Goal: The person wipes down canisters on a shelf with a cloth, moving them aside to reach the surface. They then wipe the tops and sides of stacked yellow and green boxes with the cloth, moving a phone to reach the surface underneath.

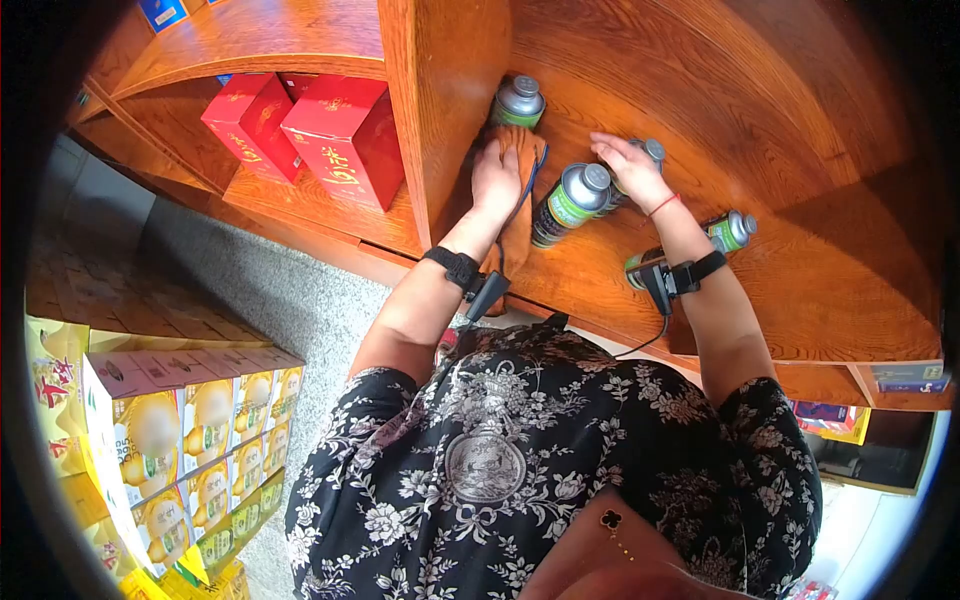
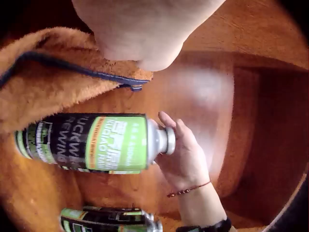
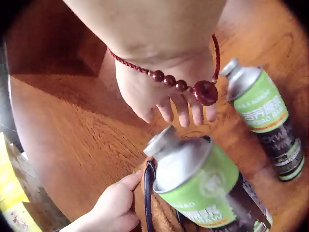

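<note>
My left hand (image 1: 497,182) grips a brown fluffy cloth (image 1: 517,240) with a dark blue edge, low over the wooden shelf. Just beyond its fingers stands a metal can (image 1: 520,103) with a grey screw cap. Between the two hands is another can (image 1: 572,205), its label green and black; in the left wrist view this can (image 2: 91,142) overlaps the cloth's edge. My right hand (image 1: 630,168) reaches over the shelf with fingers extended and nothing held. Partly behind it shows a further can (image 1: 652,152). One more can (image 1: 733,230) is partly covered by the right forearm.
An upright wooden divider (image 1: 455,110) rises left of the left hand. Beyond it, red gift boxes (image 1: 345,140) fill a shelf compartment. Stacked yellow and white cartons (image 1: 190,430) stand on the floor at the left. A curved wooden back panel (image 1: 720,90) bounds the shelf.
</note>
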{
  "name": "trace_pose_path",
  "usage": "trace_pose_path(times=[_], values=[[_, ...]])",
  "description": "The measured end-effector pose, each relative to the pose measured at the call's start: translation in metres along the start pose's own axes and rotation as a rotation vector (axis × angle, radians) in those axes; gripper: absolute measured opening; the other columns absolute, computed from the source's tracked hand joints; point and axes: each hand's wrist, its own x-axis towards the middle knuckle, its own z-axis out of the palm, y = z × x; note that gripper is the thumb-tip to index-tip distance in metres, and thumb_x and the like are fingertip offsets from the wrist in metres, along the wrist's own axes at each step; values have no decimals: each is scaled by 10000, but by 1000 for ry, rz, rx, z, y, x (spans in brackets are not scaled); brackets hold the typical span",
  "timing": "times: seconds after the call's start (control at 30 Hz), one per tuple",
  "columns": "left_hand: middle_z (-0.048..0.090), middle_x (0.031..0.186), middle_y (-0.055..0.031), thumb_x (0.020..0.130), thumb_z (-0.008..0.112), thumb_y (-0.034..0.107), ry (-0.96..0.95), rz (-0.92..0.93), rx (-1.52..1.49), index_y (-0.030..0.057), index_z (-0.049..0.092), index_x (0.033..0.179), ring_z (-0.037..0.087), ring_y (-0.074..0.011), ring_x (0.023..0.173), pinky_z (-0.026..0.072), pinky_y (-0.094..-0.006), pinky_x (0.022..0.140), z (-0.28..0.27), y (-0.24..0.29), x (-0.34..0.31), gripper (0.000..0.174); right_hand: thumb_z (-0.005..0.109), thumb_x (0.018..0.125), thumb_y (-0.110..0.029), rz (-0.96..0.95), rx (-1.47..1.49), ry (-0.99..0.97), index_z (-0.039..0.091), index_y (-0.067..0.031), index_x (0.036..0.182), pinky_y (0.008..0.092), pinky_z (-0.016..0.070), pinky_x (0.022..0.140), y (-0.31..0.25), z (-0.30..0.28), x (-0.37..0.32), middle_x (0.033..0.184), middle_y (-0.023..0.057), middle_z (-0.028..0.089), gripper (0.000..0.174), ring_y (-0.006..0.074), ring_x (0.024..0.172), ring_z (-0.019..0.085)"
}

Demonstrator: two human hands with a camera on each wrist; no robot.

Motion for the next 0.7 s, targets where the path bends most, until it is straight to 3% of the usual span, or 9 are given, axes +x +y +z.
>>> trace_pose_path(times=[0.07,0.17,0.23,0.3,0.47,0.57,0.7], values=[[528,1149,-312,918,488,268,130,164,-105,-41,532,1156,499,-438,1096,399,-464,950,-8,21,8,393,518,930,-274,-70,-105,8,520,-41,1291,312,364,1027,-19,-1,16,1258,145,564,429,227,1200,504],[528,1098,-294,913,511,236,238,283,-63,-53,523,1151,499,-447,1060,405,-464,932,-11,36,8,374,533,894,-201,-170,-252,-21,519,-84,1294,341,352,1048,-52,5,35,1289,163,536,416,281,1235,476],[510,1081,-274,904,533,206,254,343,-37,-39,509,1175,503,-439,1024,425,-471,896,-17,46,6,366,521,869,-145,-374,-497,-39,479,-90,1325,358,334,1068,-63,13,49,1346,155,480,461,297,1269,430],[478,1122,-273,901,538,191,235,405,6,-19,503,1191,504,-430,1032,442,-472,868,-17,48,6,360,505,845,-104,-383,-489,-78,455,-93,1341,365,312,1088,-63,22,64,1400,144,422,499,312,1301,381],[436,1173,-272,910,496,186,90,278,240,59,475,1179,565,-449,925,476,-513,791,-5,22,13,298,509,839,-61,-376,-581,-96,404,-103,1389,351,279,1111,-46,37,98,1436,148,380,562,297,1347,325],[436,1140,-293,898,517,149,55,265,209,56,473,1178,538,-481,922,471,-512,804,-4,16,10,299,518,828,-44,-388,-594,-74,397,-106,1393,357,280,1112,-44,38,107,1429,151,390,581,302,1341,333],[442,1106,-296,898,526,154,80,317,222,18,474,1073,545,-477,903,482,-510,766,7,0,4,228,540,828,-60,-406,-631,-54,408,-114,1388,363,281,1112,-46,38,115,1419,152,403,577,310,1329,349]])
